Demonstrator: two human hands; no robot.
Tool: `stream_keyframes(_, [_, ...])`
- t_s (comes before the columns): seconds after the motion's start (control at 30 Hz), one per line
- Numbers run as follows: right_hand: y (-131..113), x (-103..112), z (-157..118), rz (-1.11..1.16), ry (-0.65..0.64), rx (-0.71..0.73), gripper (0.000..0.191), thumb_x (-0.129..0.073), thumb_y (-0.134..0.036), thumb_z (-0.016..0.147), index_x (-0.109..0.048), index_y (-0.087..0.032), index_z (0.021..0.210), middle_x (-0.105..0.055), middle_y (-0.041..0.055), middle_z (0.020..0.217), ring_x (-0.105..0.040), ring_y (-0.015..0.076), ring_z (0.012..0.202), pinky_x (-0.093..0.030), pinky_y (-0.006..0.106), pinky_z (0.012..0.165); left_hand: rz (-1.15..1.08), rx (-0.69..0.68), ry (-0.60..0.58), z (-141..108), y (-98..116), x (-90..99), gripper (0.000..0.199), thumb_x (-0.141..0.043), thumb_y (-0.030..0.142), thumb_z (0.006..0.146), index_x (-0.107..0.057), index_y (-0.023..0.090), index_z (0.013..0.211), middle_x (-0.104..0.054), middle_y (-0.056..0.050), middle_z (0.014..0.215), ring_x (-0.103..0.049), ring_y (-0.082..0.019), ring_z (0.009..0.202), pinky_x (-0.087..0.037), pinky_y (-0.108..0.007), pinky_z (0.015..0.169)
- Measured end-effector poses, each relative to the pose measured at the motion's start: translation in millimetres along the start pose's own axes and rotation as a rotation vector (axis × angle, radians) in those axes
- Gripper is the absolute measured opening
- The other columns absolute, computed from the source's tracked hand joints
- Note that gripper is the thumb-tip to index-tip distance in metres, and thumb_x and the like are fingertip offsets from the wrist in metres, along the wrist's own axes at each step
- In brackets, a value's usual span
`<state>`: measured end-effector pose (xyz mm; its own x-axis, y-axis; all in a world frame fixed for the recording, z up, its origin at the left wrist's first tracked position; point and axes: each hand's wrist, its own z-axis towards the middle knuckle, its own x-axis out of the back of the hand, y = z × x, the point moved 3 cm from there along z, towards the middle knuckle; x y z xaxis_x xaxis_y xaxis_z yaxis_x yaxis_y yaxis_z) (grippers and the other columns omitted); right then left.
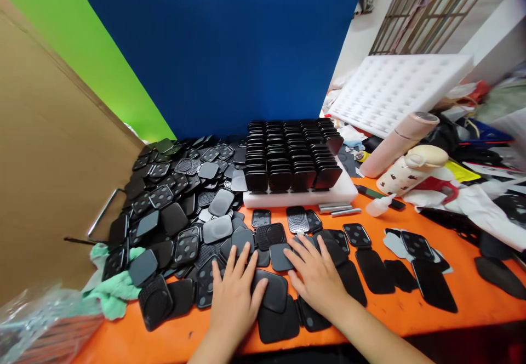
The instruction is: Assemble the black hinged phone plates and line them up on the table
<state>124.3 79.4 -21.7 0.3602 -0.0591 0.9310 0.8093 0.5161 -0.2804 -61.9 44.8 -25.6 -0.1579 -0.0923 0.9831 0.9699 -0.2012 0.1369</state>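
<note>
My left hand (234,290) lies with its fingers spread over small black hinged cases at the front of the orange table. My right hand (316,276) rests beside it, also spread, its fingertips on other cases. Between my hands sits a dark rounded-square case (272,291), close to my left thumb. Below it is another flat black case half (279,323). A grey-faced piece (281,258) touches or nearly touches my right fingertips. Farther back, a textured open case (270,236) lies flat. Pieces directly under my palms are hidden.
A large heap of black cases (172,219) covers the left. Rows of upright cases (293,158) stand in a white foam tray (302,197). At right are a pink bottle (396,144), a small dropper bottle (378,206) and metal rods (339,209). A green cloth (113,293) lies front left.
</note>
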Motion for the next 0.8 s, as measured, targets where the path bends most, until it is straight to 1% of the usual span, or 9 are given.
stream_keyframes(0.1, [0, 10, -3, 0.050, 0.195, 0.006, 0.028, -0.047, -0.012, 0.082, -0.062, -0.022, 0.104, -0.067, 0.0048, 0.109, -0.053, 0.0243, 0.113, -0.016, 0.059, 0.107, 0.028, 0.071, 0.012, 3, -4, -2.6, 0.049, -0.044, 0.037, 0.087, -0.044, 0.019, 0.133, -0.032, -0.011, 0.145, -0.026, -0.037, 0.133, -0.019, -0.069, 0.099])
stream_keyframes(0.17, [2, 23, -7, 0.096, 0.305, 0.004, 0.029, -0.045, -0.010, 0.083, -0.061, -0.022, 0.103, -0.069, 0.0036, 0.103, -0.055, 0.0233, 0.110, -0.016, 0.059, 0.107, 0.021, 0.096, 0.036, 3, -4, -2.9, 0.048, -0.043, 0.035, 0.088, -0.045, 0.018, 0.132, -0.028, -0.012, 0.147, -0.023, -0.037, 0.134, -0.019, -0.068, 0.099])
stream_keyframes(0.27, [4, 43, -14, 0.248, 0.420, -0.081, 0.026, -0.046, -0.012, 0.086, -0.059, -0.022, 0.105, -0.069, 0.0050, 0.098, -0.060, 0.0221, 0.101, -0.032, 0.052, 0.102, -0.075, 0.061, 0.098, 1, 5, 0.8, 0.044, -0.045, 0.029, 0.088, -0.046, 0.023, 0.131, -0.029, -0.010, 0.147, -0.019, -0.035, 0.136, -0.018, -0.067, 0.101])
stream_keyframes(0.33, [0, 51, -17, 0.456, 0.431, -0.225, 0.021, -0.046, -0.019, 0.089, -0.058, -0.022, 0.105, -0.068, 0.0066, 0.094, -0.063, 0.0204, 0.090, -0.047, 0.040, 0.089, -0.233, -0.008, 0.116, -2, 17, 4.3, 0.048, -0.047, 0.028, 0.087, -0.042, 0.025, 0.134, -0.030, -0.009, 0.147, -0.021, -0.033, 0.136, -0.020, -0.063, 0.104])
stream_keyframes(0.43, [-16, 49, -18, 0.845, 0.268, -0.390, 0.021, -0.040, -0.028, 0.093, -0.056, -0.021, 0.104, -0.068, 0.0056, 0.086, -0.065, 0.0174, 0.075, -0.054, 0.027, 0.067, -0.628, -0.079, 0.010, -6, 40, 5.5, 0.055, -0.053, 0.032, 0.084, -0.037, 0.022, 0.136, -0.045, -0.013, 0.138, -0.042, -0.029, 0.126, -0.038, -0.048, 0.100])
stream_keyframes(0.5, [-30, 47, -15, 0.982, 0.140, -0.367, 0.022, -0.039, -0.030, 0.093, -0.057, -0.021, 0.101, -0.067, 0.0043, 0.086, -0.065, 0.0162, 0.075, -0.053, 0.024, 0.067, -0.910, 0.008, -0.092, -5, 51, 2.7, 0.043, -0.052, 0.036, 0.084, -0.051, 0.021, 0.125, -0.061, -0.012, 0.119, -0.058, -0.027, 0.108, -0.049, -0.039, 0.089])
stream_keyframes(0.6, [-34, 44, -13, 0.937, 0.104, -0.312, 0.022, -0.042, -0.029, 0.092, -0.058, -0.022, 0.104, -0.064, 0.0054, 0.097, -0.061, 0.0169, 0.089, -0.050, 0.026, 0.078, -1.263, 0.239, -0.164, -3, 57, -2.4, 0.032, -0.055, 0.039, 0.082, -0.061, 0.021, 0.108, -0.068, -0.009, 0.107, -0.061, -0.026, 0.102, -0.049, -0.038, 0.088])
stream_keyframes(0.7, [-15, 40, -18, 0.828, 0.116, -0.358, 0.024, -0.041, -0.029, 0.091, -0.059, -0.021, 0.104, -0.063, 0.0066, 0.100, -0.060, 0.0181, 0.092, -0.049, 0.028, 0.079, -1.640, 0.464, -0.268, -3, 57, -4.8, 0.042, -0.065, 0.040, 0.075, -0.056, 0.020, 0.111, -0.066, -0.010, 0.113, -0.058, -0.028, 0.108, -0.046, -0.041, 0.092])
stream_keyframes(0.8, [7, 36, -24, 0.731, 0.065, -0.414, 0.024, -0.041, -0.030, 0.091, -0.063, -0.021, 0.096, -0.064, 0.0059, 0.096, -0.059, 0.0191, 0.093, -0.046, 0.030, 0.082, -1.909, 0.697, -0.391, -5, 56, -1.9, 0.042, -0.069, 0.036, 0.072, -0.055, 0.017, 0.107, -0.069, -0.013, 0.103, -0.063, -0.029, 0.100, -0.050, -0.043, 0.085])
